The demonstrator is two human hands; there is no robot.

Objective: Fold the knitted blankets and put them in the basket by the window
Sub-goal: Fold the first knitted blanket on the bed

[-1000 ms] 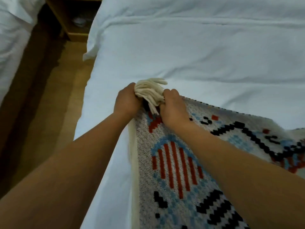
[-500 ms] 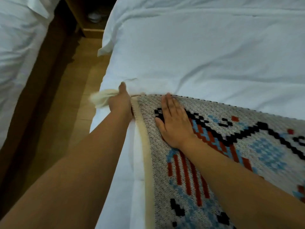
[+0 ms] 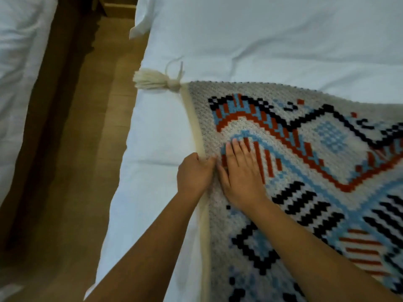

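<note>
A knitted blanket (image 3: pixel 305 162) with a red, blue and black pattern on grey-white lies spread on the white bed (image 3: pixel 261 40). Its cream tassel (image 3: pixel 157 80) lies free at the far left corner, hanging past the bed's edge. My left hand (image 3: pixel 194 174) grips the blanket's cream left border, fingers curled over the edge. Beside it, my right hand (image 3: pixel 239 171) lies flat on the knit with its fingers straight, pressing the fabric down. No basket is in view.
A strip of wooden floor (image 3: pixel 82 149) runs between this bed and a second white bed (image 3: pixel 19 73) at the left. A wooden nightstand (image 3: pixel 117 7) stands at the far end of the gap. The blanket continues out of view at the right and bottom.
My left hand let go of the tassel and slid back along the border toward me. My right hand also moved nearer along the blanket, staying flat. The tassel now lies free at the corner.
</note>
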